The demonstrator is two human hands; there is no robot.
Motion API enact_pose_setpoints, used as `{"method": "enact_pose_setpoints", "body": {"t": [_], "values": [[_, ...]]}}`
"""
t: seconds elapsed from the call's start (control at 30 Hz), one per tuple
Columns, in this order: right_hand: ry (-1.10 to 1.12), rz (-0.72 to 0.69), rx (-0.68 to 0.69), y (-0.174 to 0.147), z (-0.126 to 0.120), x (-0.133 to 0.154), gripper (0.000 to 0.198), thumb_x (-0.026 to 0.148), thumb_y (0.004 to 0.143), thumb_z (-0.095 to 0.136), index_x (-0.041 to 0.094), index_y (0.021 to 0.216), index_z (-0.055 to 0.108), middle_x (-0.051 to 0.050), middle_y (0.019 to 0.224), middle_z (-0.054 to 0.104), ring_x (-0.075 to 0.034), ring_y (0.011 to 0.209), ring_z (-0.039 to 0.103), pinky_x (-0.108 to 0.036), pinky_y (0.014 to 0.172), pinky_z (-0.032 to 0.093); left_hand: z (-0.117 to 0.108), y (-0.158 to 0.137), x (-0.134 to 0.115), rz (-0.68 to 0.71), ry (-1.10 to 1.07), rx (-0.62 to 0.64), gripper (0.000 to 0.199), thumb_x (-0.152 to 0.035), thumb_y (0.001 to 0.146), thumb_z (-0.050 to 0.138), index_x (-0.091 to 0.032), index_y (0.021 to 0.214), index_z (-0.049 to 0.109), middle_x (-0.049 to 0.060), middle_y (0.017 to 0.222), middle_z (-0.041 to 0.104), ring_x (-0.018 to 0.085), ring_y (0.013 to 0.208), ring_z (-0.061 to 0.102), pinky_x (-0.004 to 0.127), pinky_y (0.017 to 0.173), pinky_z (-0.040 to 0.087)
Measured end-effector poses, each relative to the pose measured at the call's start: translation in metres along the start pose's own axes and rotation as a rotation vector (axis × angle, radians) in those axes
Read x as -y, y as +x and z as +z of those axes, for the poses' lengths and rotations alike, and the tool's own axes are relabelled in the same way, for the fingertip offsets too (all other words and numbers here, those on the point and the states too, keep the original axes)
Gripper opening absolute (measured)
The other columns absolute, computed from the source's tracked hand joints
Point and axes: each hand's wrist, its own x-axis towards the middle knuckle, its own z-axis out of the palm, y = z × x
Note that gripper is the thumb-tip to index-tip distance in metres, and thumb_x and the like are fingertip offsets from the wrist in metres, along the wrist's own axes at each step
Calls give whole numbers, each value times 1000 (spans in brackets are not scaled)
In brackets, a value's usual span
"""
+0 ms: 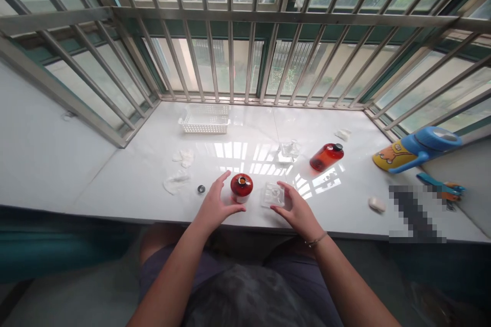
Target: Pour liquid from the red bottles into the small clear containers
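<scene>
An amber-red bottle (241, 191) stands upright without its cap, its round dark mouth facing up. My left hand (217, 199) curves around its left side with thumb and fingers spread; I see no firm grip. A small black cap (201, 189) lies left of that hand. My right hand (297, 207) has its thumb and fingers at opposite edges of a clear square container (271, 195), on its right side. Behind it sits another clear piece (288, 151). A second amber-red bottle (326, 157) with a black cap stands farther right.
A white perforated basket (205, 126) stands near the window bars (230, 56). Crumpled white tissues (177, 182) lie at left. On the right are a blue and yellow flask (414, 148), a pale soap-like lump (377, 205) and a teal and orange tool (441, 187). The counter's front edge (253, 226) is close.
</scene>
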Motion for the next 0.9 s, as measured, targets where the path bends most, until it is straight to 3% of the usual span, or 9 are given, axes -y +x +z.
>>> {"method": "enact_pose_setpoints", "body": {"t": [0.17, 0.3, 0.43, 0.6, 0.77, 0.9], "values": [[-97, -82, -44, -9, -3, -2, 100, 57, 89, 84, 30, 167, 30, -16, 169, 42, -37, 157, 42, -61, 129, 39, -44, -3, 30, 110, 306, -157, 81, -56, 80, 91, -29, 149, 57, 13, 154, 61, 38, 145, 56, 59, 124, 44], [-128, -136, -179, -22, -5, 0, 97, 56, 91, 82, 26, 167, 29, -19, 165, 44, -40, 154, 43, -68, 125, 41, -69, 1, 51, 74, 526, -175, 50, -44, 85, 84, -22, 127, 68, 17, 137, 70, 43, 134, 60, 61, 121, 43], [-117, -188, -274, -32, -5, 9, 92, 53, 94, 79, 26, 167, 30, -19, 162, 44, -40, 152, 45, -70, 123, 42, -74, 4, 60, 32, 598, -132, 29, -35, 90, 73, -23, 116, 72, 15, 129, 74, 41, 127, 63, 59, 116, 46], [-179, -263, -309, -35, -7, 31, 84, 46, 97, 77, 26, 165, 32, -20, 159, 49, -40, 149, 48, -71, 121, 44, -69, 8, 60, 33, 603, -110, 20, -33, 93, 63, -23, 107, 73, 14, 116, 77, 37, 114, 67, 55, 109, 49], [-182, -327, -374, -32, -4, 65, 61, 34, 100, 73, 27, 154, 47, -18, 154, 54, -39, 147, 50, -71, 119, 46, -64, 11, 41, -55, 470, -175, 24, -39, 88, 70, -24, 106, 76, 12, 110, 79, 36, 109, 69, 54, 103, 53], [-126, -424, -351, -27, 2, 100, 52, 21, 100, 71, 30, 148, 55, -15, 143, 62, -35, 136, 60, -63, 112, 56, -52, 5, -1, -239, 5, -225, 48, -54, 84, 81, -22, 119, 75, 10, 113, 79, 30, 104, 72, 44, 93, 58]]}}
